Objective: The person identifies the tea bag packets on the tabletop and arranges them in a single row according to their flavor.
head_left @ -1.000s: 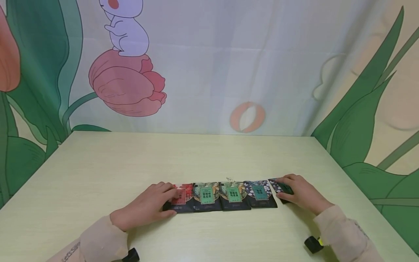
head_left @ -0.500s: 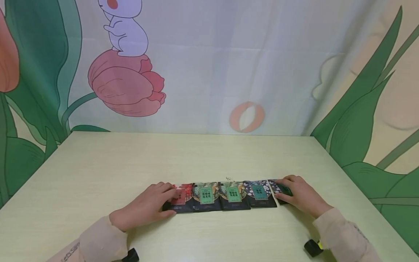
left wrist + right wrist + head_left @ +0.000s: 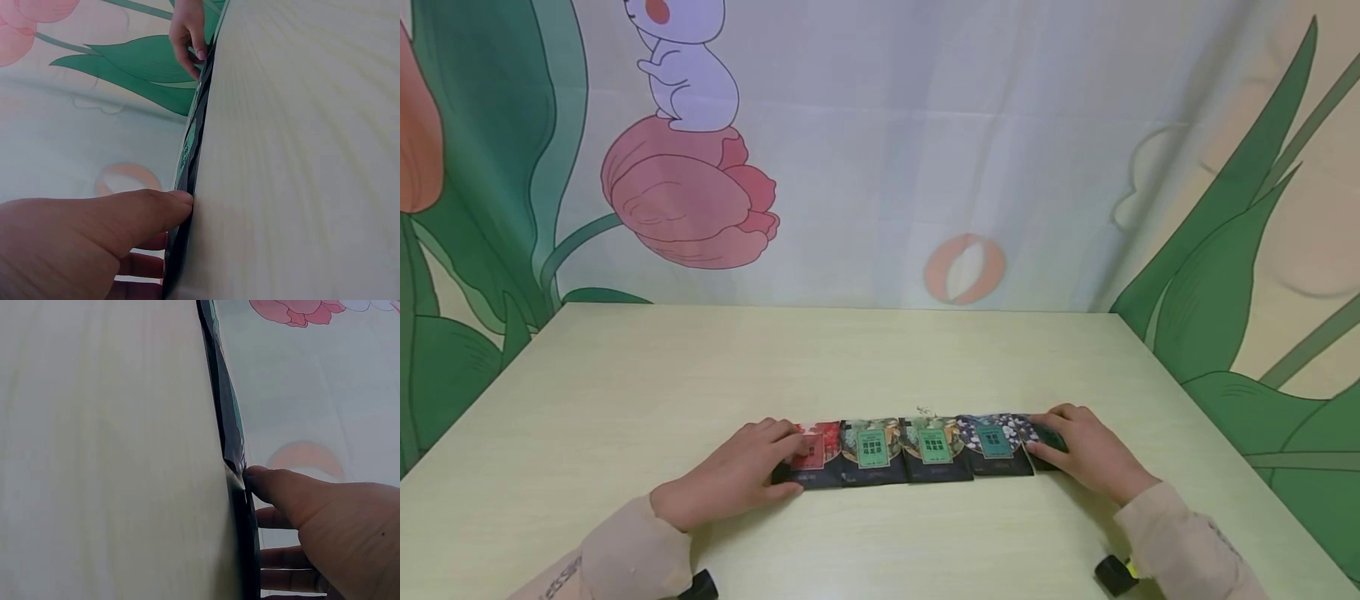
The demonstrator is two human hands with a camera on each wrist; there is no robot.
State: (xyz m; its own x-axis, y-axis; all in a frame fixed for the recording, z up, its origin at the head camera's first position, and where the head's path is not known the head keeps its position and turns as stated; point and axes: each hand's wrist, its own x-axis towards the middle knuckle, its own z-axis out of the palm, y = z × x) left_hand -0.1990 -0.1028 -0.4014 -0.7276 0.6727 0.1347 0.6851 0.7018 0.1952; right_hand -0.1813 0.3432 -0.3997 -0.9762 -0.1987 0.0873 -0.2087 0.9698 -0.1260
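Flat tea sachets lie in a row on the table, side by side. My left hand (image 3: 737,471) rests over the left end of the row, its fingertips on the red sachet (image 3: 822,457) and its thumb at the near edge. Two green-labelled sachets, one left (image 3: 873,450) and one right (image 3: 936,448), lie in the middle, then a blue-flowered one (image 3: 996,443). My right hand (image 3: 1090,450) lies over the rightmost dark flowered sachet (image 3: 1047,458), thumb and fingers touching its top. That sachet is partly hidden by the hand and meets its neighbour's edge.
The pale wooden table (image 3: 700,367) stretches to a printed curtain (image 3: 850,167) with flowers and a rabbit. Black wrist-worn devices show below both cuffs, the left one (image 3: 702,586) and the right one (image 3: 1116,575).
My right hand has slid the rightmost sachet slightly left and nearer, turning it straighter, and the gap beside its neighbour has closed. My left hand has stayed in place.
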